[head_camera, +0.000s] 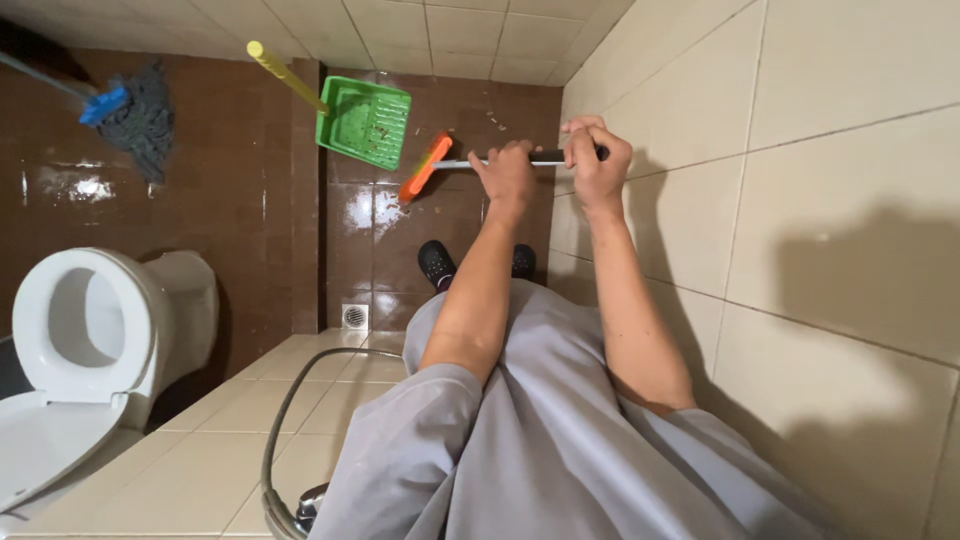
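Both my hands grip the handle of a broom (455, 163). My left hand (507, 176) holds the silver shaft lower down. My right hand (594, 152) is closed on the black grip at the top end. The broom's orange brush head (424, 168) rests on the brown tiled floor (260, 200), right beside a green dustpan (365, 122) with a yellow handle (283, 74). Small bits of debris lie in the dustpan and on the floor around it. My dark shoes (437, 264) show below the grey garment I wear.
A white toilet (95, 330) with its lid up stands at the left. A grey mop (138, 112) with a blue head lies at the upper left. A floor drain (355, 316) sits near my feet. A grey hose (285, 420) hangs along the beige tiles. A beige tiled wall (820, 200) is close on the right.
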